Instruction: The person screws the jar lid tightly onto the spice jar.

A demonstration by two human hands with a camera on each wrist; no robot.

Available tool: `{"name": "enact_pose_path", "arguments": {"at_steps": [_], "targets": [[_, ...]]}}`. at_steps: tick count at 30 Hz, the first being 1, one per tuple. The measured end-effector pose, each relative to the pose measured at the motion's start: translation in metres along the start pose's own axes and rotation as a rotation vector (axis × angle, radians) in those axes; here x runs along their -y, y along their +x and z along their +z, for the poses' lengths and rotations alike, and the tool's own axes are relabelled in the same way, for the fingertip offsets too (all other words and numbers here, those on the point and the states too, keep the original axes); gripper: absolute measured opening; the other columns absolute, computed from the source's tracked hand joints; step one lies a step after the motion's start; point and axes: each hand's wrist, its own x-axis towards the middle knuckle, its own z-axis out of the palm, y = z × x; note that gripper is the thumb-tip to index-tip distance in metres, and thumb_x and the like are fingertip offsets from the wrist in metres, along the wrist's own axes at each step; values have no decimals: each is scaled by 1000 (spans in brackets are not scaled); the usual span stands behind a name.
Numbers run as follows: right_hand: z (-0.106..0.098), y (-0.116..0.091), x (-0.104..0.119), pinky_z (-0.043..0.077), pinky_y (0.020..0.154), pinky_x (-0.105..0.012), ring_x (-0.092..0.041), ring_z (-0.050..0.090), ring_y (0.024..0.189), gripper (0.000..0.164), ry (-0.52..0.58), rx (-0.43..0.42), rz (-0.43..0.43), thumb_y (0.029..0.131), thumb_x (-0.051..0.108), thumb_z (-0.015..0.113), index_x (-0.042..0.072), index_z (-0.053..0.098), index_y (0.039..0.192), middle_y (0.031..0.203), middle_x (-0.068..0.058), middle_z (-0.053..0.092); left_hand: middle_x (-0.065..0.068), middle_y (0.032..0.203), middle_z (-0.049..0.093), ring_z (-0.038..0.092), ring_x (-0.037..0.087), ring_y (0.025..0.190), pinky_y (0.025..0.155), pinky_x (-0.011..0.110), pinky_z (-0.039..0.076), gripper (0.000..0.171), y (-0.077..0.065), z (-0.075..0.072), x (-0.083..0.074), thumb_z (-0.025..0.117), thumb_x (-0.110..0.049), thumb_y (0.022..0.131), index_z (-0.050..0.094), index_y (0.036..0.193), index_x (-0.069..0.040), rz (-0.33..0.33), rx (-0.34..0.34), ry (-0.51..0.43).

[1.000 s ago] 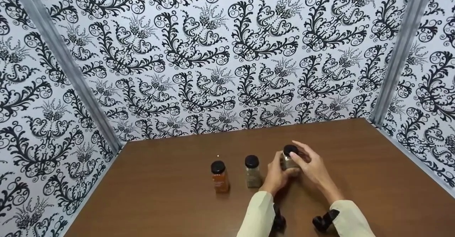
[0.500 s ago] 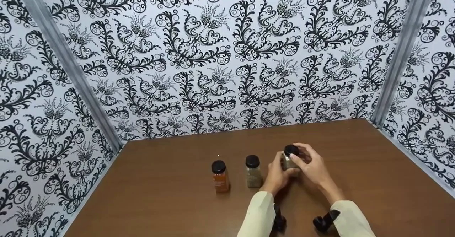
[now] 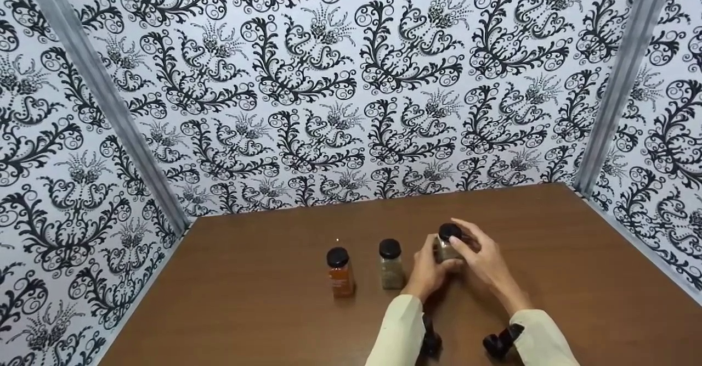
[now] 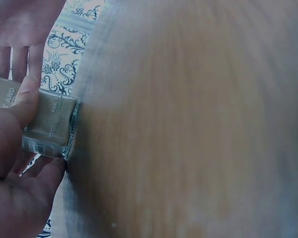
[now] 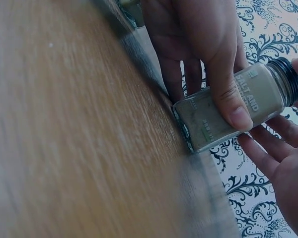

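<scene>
A clear glass spice jar (image 3: 447, 252) with a black lid (image 3: 449, 231) stands at the right of the table, its base at the tabletop. "SALT AND" shows on its label in the right wrist view. My left hand (image 3: 428, 270) grips the jar's body, the thumb (image 5: 237, 115) across the front. At the top, my right hand (image 3: 482, 259) holds the lid between thumb and fingers. Left of my hands stands another jar (image 3: 391, 274) of greenish-grey seasoning, also black-lidded. Farther left is a jar of orange-red spice (image 3: 341, 281). Both stand upright.
The brown wooden table (image 3: 258, 283) carries all the jars. White walls (image 3: 307, 91) with a black scroll pattern enclose its back and sides, with grey strips at the corners. Black straps with a device (image 3: 500, 344) sit at my wrists.
My right hand's fingers shift slightly around the lid, the forefinger moving in and back out. The left hand and the other jars stay in place.
</scene>
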Motion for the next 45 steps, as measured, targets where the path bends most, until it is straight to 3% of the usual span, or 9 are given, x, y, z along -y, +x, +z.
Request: {"name": "enact_pose_path", "arguments": {"at_steps": [8,13,19,25,32,39,45], "targets": [[1,-1,3,52,100,-30,-18,63,117,37,-10,4,21,98,21,65,14,61,134,132,-12,67,3,118,71,67,14,104,88,27,54,48,0,0,1,82,-27,81,57,122,-22,-2,20,-10],[1,0,2,51,95,-23,-24,66,114,39,-5,1,41,97,21,67,13,60,134,130,-14,68,3,117,71,67,12,104,88,27,54,47,0,0,2,82,-27,82,57,121,-22,-3,18,-12],[-1,-1,4,48,99,-24,-28,62,123,45,-3,33,62,99,25,64,20,55,143,141,-12,62,2,114,72,66,11,100,85,26,53,47,0,-1,3,82,-29,81,56,121,-22,-6,21,-16],[0,0,5,47,99,-17,-25,60,125,39,5,13,50,100,23,62,16,59,139,139,-13,63,3,115,71,66,12,100,86,27,53,49,0,0,4,83,-28,81,56,122,-22,-8,22,-12],[2,1,4,48,94,-14,-17,63,116,35,8,-14,53,98,25,65,14,62,132,129,-11,68,3,117,71,66,15,102,86,29,54,49,0,0,3,82,-29,81,57,122,-22,-13,21,-2],[1,0,3,49,94,-16,-17,64,115,42,17,-5,52,98,25,65,13,58,138,132,-14,67,3,117,71,66,14,100,86,28,53,49,-1,0,3,84,-28,81,58,122,-22,-9,12,-12],[0,1,3,47,95,-12,-15,63,118,39,41,-7,29,99,20,63,15,60,137,135,-12,65,3,115,72,66,14,98,84,27,53,50,-1,-1,2,84,-29,80,58,123,-22,-4,7,-8]]}}
